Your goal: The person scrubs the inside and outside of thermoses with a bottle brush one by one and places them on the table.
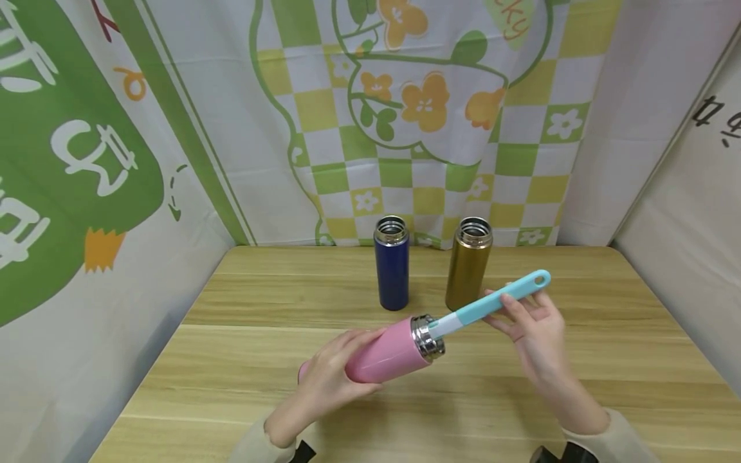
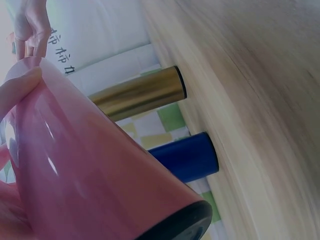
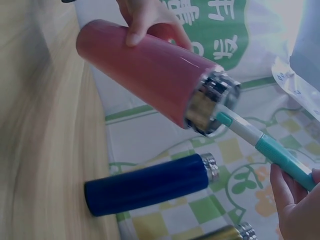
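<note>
A pink vacuum flask (image 1: 389,355) with a bare steel neck is tilted above the table, its mouth toward the right. My left hand (image 1: 331,373) grips it round the body. With thumb and fingers my right hand (image 1: 535,328) pinches the light-blue handle of a bottle brush (image 1: 502,301). The brush's white and teal shaft (image 3: 245,129) runs into the mouth of the pink flask; its head is hidden inside. In the left wrist view the pink flask (image 2: 95,165) fills much of the picture, its dark base nearest.
Behind the hands, a blue flask (image 1: 392,267) and a gold flask (image 1: 470,267) stand upright and lidless on the wooden table (image 1: 231,360). A patterned cloth (image 1: 324,103) hangs at the table's back edge, and pale cloth walls (image 1: 683,212) flank both sides.
</note>
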Tool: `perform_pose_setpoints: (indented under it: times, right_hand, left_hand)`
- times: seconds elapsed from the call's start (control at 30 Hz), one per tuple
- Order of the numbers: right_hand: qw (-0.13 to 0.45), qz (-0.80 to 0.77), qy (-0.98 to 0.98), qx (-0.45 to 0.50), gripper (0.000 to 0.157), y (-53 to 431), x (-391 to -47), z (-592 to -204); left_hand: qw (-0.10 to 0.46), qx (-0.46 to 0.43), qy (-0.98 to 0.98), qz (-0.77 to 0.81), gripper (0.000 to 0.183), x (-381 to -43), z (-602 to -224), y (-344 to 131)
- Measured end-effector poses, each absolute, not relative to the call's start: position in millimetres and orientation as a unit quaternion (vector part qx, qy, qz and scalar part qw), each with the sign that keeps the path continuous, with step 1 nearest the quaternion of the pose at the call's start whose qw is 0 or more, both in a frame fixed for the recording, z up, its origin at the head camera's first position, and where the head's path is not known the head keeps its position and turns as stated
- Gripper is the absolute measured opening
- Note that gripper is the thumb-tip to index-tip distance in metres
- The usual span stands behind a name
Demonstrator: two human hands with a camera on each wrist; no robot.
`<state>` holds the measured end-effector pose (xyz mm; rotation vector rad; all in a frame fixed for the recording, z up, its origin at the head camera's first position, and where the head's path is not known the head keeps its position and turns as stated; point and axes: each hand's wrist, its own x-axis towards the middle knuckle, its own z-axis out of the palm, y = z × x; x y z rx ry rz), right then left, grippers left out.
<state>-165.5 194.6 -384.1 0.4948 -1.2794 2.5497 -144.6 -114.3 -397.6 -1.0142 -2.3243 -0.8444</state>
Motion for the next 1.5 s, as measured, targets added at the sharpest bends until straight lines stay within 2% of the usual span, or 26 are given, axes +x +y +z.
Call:
perform_pose_setpoints:
  times: [0.07,0.2,0.23,0.33,0.43,0.47,0.6,0.73,1.03,1.5]
  right_hand:
    - [0.132,0.874,-0.448,0.133,0.016,189,-153,-362]
    - [0.136,0.883,-0.437,0.107,0.016,188,-146,-344]
    - [0.128,0.891,-0.418,0.124,0.016,198,-156,-361]
    - [0.129,0.891,-0.414,0.132,0.015,209,-165,-373]
    - [0.114,0.890,-0.406,0.175,0.020,231,-184,-402]
    - [0.119,0.879,-0.430,0.167,0.022,232,-182,-397]
    - [0.109,0.876,-0.430,0.189,0.027,255,-200,-425]
    - [0.111,0.879,-0.432,0.167,0.025,251,-191,-409]
    - [0.124,0.891,-0.415,0.135,0.014,219,-149,-341]
    - [0.115,0.904,-0.392,0.128,0.017,229,-146,-331]
  left_hand:
    - [0.232,-0.364,-0.848,-0.307,0.079,-145,-399,-116]
    - [0.233,-0.361,-0.850,-0.305,0.078,-144,-401,-118]
    - [0.230,-0.361,-0.851,-0.306,0.078,-144,-401,-118]
    - [0.228,-0.362,-0.850,-0.306,0.078,-144,-401,-118]
    - [0.223,-0.362,-0.851,-0.309,0.078,-143,-400,-119]
    - [0.224,-0.364,-0.850,-0.309,0.078,-143,-399,-119]
    - [0.221,-0.364,-0.851,-0.308,0.078,-142,-399,-121]
    - [0.219,-0.363,-0.854,-0.302,0.078,-142,-399,-123]
    - [0.215,-0.361,-0.858,-0.296,0.078,-141,-399,-128]
    - [0.215,-0.359,-0.863,-0.283,0.078,-139,-398,-131]
